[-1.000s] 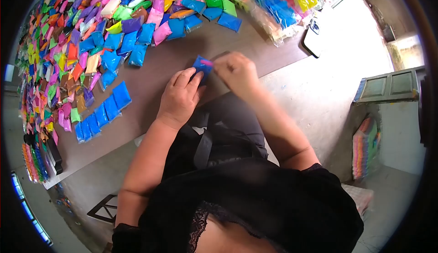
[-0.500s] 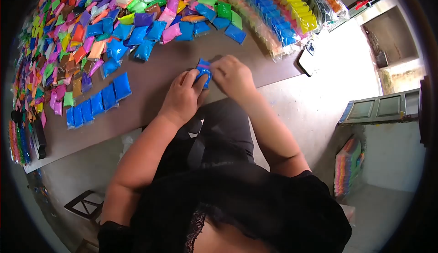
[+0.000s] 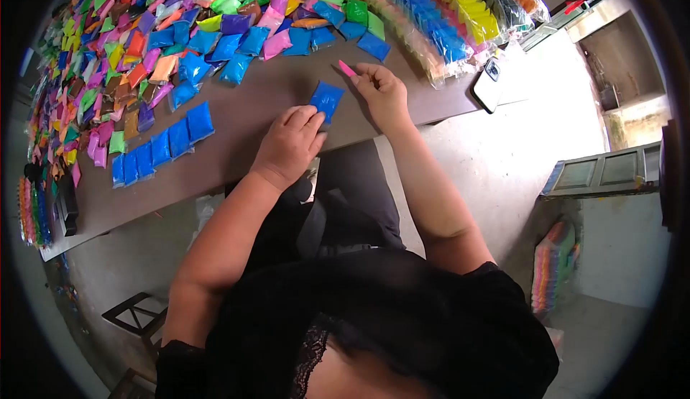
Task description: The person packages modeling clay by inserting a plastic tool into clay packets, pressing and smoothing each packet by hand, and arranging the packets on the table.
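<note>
A blue packet (image 3: 328,100) is pinched at its lower left corner by my left hand (image 3: 289,142), close to the table's near edge. My right hand (image 3: 383,95) is just to the right of that packet, apart from it, with a thin pink tool (image 3: 348,69) between thumb and fingers. A joined strip of several blue packets (image 3: 160,147) lies on the brown table (image 3: 244,122) to the left of my left hand.
A big heap of multicoloured packets (image 3: 165,43) covers the table's far left. Clear-wrapped packet rows (image 3: 431,25) stand at the far right, near a phone (image 3: 488,86) at the table edge. More stacked packets (image 3: 553,266) are at the right, and a dark stool (image 3: 136,315) at lower left.
The pink tool in my right hand has come away from the blue packet, up and to the right. My left hand still holds the packet, whose face is now more exposed.
</note>
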Demonstrator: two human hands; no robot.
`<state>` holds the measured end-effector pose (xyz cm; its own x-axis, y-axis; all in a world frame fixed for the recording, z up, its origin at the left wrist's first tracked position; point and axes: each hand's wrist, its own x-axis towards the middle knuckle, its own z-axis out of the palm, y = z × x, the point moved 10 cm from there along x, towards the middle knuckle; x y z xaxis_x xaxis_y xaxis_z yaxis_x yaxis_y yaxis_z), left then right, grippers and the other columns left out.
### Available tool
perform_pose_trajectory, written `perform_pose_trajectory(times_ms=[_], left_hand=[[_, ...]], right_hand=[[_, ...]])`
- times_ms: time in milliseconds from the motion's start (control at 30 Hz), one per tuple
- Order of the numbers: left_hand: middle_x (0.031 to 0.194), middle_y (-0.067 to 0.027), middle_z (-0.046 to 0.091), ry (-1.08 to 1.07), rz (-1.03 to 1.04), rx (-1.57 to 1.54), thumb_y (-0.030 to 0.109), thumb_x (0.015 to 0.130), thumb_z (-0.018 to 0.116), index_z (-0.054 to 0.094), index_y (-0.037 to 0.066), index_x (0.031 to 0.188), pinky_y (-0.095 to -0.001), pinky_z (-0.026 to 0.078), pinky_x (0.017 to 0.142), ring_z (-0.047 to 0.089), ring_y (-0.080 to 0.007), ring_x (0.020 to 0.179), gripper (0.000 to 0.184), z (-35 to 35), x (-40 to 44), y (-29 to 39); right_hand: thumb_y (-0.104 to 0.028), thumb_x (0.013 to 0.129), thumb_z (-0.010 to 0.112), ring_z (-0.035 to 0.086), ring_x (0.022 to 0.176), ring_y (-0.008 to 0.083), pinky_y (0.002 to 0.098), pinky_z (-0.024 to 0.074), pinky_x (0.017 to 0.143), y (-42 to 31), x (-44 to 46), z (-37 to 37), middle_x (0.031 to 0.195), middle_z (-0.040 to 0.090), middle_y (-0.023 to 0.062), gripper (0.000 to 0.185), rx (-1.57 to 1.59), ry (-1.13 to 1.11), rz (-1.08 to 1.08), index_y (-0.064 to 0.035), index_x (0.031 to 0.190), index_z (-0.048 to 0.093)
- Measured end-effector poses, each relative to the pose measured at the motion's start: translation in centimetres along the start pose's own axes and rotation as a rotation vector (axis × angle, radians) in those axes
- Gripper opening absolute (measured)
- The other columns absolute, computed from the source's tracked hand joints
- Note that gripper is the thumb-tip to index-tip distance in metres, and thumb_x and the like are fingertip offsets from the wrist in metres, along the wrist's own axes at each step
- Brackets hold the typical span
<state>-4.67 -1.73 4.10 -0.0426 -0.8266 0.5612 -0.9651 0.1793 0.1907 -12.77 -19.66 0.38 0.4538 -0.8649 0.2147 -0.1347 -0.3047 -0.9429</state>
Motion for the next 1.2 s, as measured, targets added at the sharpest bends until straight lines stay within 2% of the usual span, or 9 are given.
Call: perform_pose_trajectory(times_ms=[100, 233, 433, 500, 833, 933, 1000, 1100, 1200], left_hand=[[0.117, -0.0118, 0.056, -0.045, -0.115, -0.04, 0.017, 0.082, 0.073, 0.066, 0.001, 0.114, -0.0409, 0.047, 0.096, 0.056, -0.0299, 0.109, 0.037, 0.3, -0.8, 0.1], [0.127, -0.0148, 0.047, -0.12, -0.134, 0.082, 0.027, 0.082, 0.074, 0.061, 0.004, 0.123, -0.045, 0.04, 0.107, 0.048, -0.0339, 0.12, 0.049, 0.7, -1.4, 1.1], [0.129, -0.0166, 0.045, -0.136, -0.145, 0.111, 0.028, 0.083, 0.072, 0.059, 0.003, 0.125, -0.0467, 0.037, 0.11, 0.045, -0.0336, 0.124, 0.051, 1.7, -1.6, 0.8], [0.128, -0.0155, 0.046, -0.138, -0.122, 0.148, 0.031, 0.085, 0.069, 0.059, 0.003, 0.125, -0.046, 0.037, 0.111, 0.045, -0.032, 0.124, 0.05, 2.0, -1.7, 0.8], [0.122, -0.0144, 0.052, -0.158, -0.06, 0.196, 0.032, 0.086, 0.065, 0.055, 0.0, 0.128, -0.0442, 0.038, 0.109, 0.049, -0.0286, 0.119, 0.054, 1.9, -1.4, 1.1], [0.122, -0.0135, 0.052, -0.159, -0.06, 0.2, 0.033, 0.086, 0.065, 0.055, 0.0, 0.128, -0.044, 0.038, 0.109, 0.049, -0.0283, 0.119, 0.054, 1.9, -1.4, 1.1], [0.122, -0.0129, 0.052, -0.144, -0.058, 0.193, 0.032, 0.085, 0.066, 0.055, 0.001, 0.128, -0.0438, 0.038, 0.11, 0.049, -0.0281, 0.119, 0.055, 1.8, -1.4, 1.1], [0.121, -0.0121, 0.051, -0.14, -0.06, 0.167, 0.03, 0.083, 0.069, 0.055, 0.001, 0.129, -0.0436, 0.038, 0.11, 0.048, -0.0278, 0.12, 0.056, 1.8, -1.5, 1.1], [0.121, -0.0118, 0.051, -0.146, -0.068, 0.139, 0.028, 0.081, 0.071, 0.055, 0.002, 0.128, -0.0435, 0.038, 0.11, 0.048, -0.0278, 0.12, 0.057, 1.7, -1.4, 0.9]], right_hand=[[-0.013, 0.086, 0.073, 0.059, 0.071, 0.0102, 0.0266, 0.0486, 0.066, -0.5, -0.3, 0.3, 0.078, 0.065, 0.0044, 0.018, -0.028, -0.062, -0.041, -0.0002, 0.098, 0.071], [-0.012, 0.085, 0.073, 0.059, 0.071, 0.0106, 0.0271, 0.0487, 0.066, -1.1, -0.9, 0.8, 0.079, 0.066, 0.0043, 0.015, -0.046, -0.106, -0.071, -0.0011, 0.094, 0.071], [-0.008, 0.082, 0.073, 0.062, 0.073, 0.0174, 0.0287, 0.0498, 0.065, -4.9, -4.3, 3.0, 0.081, 0.063, 0.0063, 0.007, -0.171, -0.299, -0.381, -0.0058, 0.089, 0.071], [-0.009, 0.08, 0.073, 0.064, 0.076, 0.0256, 0.0336, 0.0522, 0.066, -5.7, -5.3, 3.7, 0.084, 0.064, 0.0089, 0.007, -0.361, -0.271, -0.533, -0.0081, 0.087, 0.07], [-0.013, 0.079, 0.072, 0.066, 0.082, 0.0264, 0.0361, 0.0534, 0.068, -5.5, -3.3, 3.8, 0.083, 0.066, 0.007, 0.006, -0.507, -0.175, -0.475, -0.008, 0.082, 0.07], [-0.018, 0.082, 0.069, 0.066, 0.074, 0.0265, 0.0383, 0.0536, 0.063, -6.2, -2.5, 3.8, 0.087, 0.066, 0.0055, 0.007, -0.515, -0.158, -0.528, -0.0118, 0.079, 0.068], [-0.014, 0.079, 0.071, 0.065, 0.084, 0.0283, 0.0389, 0.0524, 0.072, -5.9, -1.5, 3.8, 0.084, 0.067, 0.0078, 0.007, -0.529, -0.186, -0.429, -0.0071, 0.082, 0.07], [-0.014, 0.08, 0.071, 0.065, 0.085, 0.0277, 0.0381, 0.0519, 0.073, -4.7, 0.2, 3.8, 0.084, 0.067, 0.0087, 0.008, -0.623, -0.21, -0.426, -0.007, 0.083, 0.071], [-0.017, 0.08, 0.071, 0.065, 0.081, 0.03, 0.0396, 0.0515, 0.072, -3.6, 1.5, 1.6, 0.081, 0.066, 0.01, 0.008, -0.39, -0.126, -0.333, -0.0091, 0.083, 0.072]])
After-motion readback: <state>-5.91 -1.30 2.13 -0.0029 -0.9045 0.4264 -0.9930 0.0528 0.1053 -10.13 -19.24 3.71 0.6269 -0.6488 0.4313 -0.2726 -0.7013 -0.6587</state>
